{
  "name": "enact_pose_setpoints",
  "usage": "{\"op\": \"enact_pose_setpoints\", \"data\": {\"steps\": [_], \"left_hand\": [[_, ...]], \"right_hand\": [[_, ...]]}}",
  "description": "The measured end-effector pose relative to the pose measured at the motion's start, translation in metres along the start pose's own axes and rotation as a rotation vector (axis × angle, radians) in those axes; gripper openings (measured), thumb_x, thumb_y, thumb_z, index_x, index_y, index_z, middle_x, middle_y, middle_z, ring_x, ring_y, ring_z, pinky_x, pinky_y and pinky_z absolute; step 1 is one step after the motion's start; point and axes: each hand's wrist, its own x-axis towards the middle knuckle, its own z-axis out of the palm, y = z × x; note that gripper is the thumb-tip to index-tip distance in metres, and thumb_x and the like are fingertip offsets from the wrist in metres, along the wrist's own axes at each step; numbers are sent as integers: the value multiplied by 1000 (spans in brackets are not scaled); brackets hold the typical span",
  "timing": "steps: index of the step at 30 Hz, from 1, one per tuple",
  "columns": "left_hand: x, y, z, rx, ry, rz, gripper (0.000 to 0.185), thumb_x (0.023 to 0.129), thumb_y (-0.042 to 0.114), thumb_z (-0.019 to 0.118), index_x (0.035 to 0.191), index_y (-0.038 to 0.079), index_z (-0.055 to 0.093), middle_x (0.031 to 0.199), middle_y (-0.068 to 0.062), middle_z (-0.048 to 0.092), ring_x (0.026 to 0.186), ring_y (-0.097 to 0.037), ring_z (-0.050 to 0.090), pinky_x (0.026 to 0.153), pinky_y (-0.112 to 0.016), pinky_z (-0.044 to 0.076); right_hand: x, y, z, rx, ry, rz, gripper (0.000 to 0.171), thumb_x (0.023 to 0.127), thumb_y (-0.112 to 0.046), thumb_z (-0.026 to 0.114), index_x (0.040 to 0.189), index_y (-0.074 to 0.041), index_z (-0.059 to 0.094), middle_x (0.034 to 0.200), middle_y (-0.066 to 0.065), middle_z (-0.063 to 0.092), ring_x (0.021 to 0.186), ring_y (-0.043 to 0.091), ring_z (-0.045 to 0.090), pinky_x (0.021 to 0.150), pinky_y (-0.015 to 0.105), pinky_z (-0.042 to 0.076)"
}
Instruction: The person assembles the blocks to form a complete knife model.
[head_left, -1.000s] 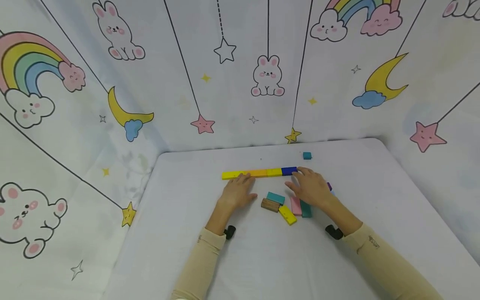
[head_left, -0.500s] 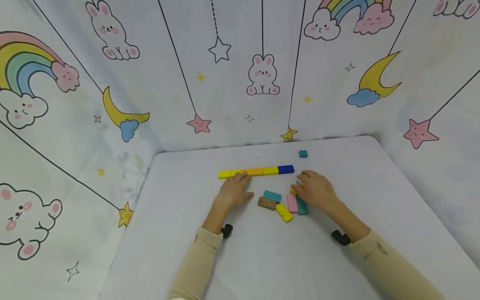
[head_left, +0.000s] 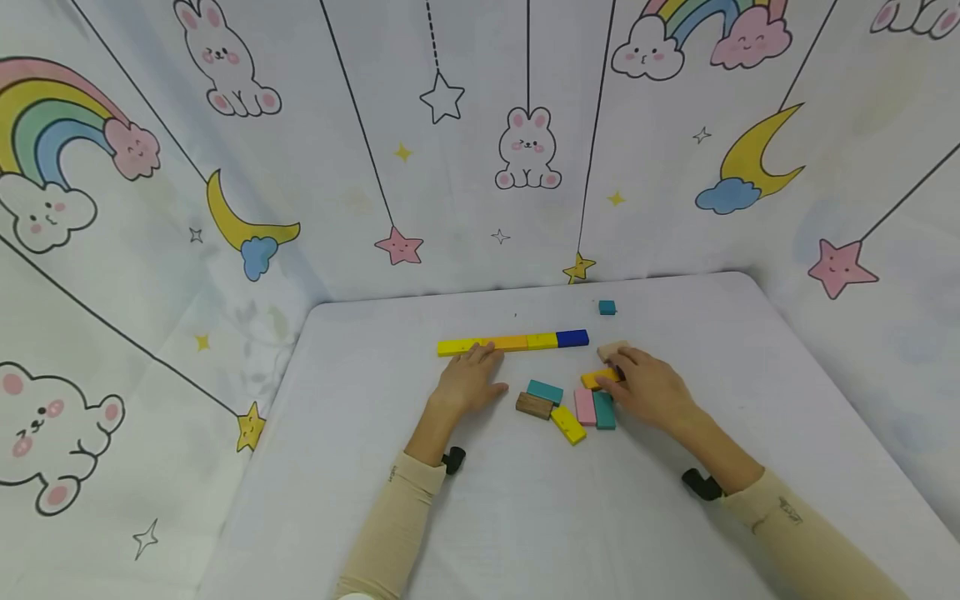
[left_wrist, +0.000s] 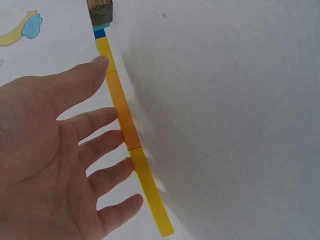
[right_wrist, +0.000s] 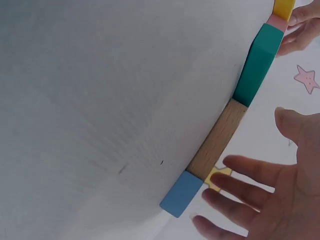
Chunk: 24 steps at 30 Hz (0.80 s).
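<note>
In the head view a straight row of blocks lies end to end: a yellow block (head_left: pixel 454 347), an orange block (head_left: pixel 513 342), a second yellow block (head_left: pixel 542 341) and a dark blue block (head_left: pixel 572 337). My left hand (head_left: pixel 467 385) rests along its near side, fingers spread with tips at the row's edge. My right hand (head_left: pixel 654 390) is over the loose blocks, fingertips at a plain wooden block (head_left: pixel 612 350) and another orange block (head_left: pixel 595 380). The right wrist view shows its fingers extended beside the wooden block and a light blue block (right_wrist: pixel 182 193), gripping neither.
Between the hands lie loose blocks: teal (head_left: pixel 545 392), brown (head_left: pixel 534 406), yellow (head_left: pixel 567 425), pink (head_left: pixel 585 407) and green (head_left: pixel 604 411). A small teal block (head_left: pixel 607 307) sits near the back edge of the white-covered table (head_left: pixel 375 375), against a patterned cloth wall (head_left: pixel 465 200).
My right hand has left the dark blue end of the row and moved right and toward me, uncovering the orange and plain wooden blocks. The left hand stays at the row.
</note>
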Motion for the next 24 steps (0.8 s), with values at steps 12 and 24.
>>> {"op": "enact_pose_setpoints", "data": {"steps": [12,24], "left_hand": [[-2,1,-4,-18,-6,-9,68,95,48,59,151,17,38,160,-5,27,147,-30,24,118,-50,23],[-3,3,-5,5,-6,-14,68,95,48,59,151,16,39,160,-6,28,147,-30,25,117,-50,25]], "right_hand": [[0,7,-2,-32,-101,-9,63,98,-47,54,139,0,51,143,24,46,130,44,44,105,60,38],[9,2,-4,-32,-125,-11,62,99,-47,53,138,1,53,143,26,46,129,44,45,103,60,40]]}}
